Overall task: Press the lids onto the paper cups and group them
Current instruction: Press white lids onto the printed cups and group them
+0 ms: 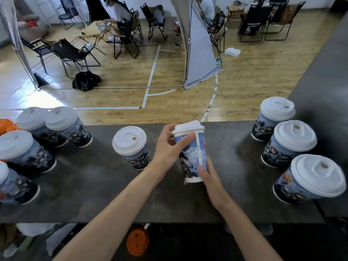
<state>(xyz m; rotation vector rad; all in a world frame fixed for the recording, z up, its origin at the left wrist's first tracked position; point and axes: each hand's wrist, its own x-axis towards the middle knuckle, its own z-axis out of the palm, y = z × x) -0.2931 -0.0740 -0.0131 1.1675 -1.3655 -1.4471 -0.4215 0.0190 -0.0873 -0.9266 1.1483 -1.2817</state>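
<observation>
Both hands are holding one lidded paper cup point(192, 153) tilted above the dark tabletop point(94, 185): the left hand point(169, 147) is clasping its upper wall just under the white lid point(188, 127), while the right hand point(209, 178) is pinching the base, probably steadying it so the lid can seat evenly. Lidded cups are standing in clusters at the left point(62, 127) and right point(293, 142) with one apart in the middle point(131, 146), so this cup is likely heading to a group.

Left hand point(170, 146) gripping high; right hand point(211, 178) low
</observation>
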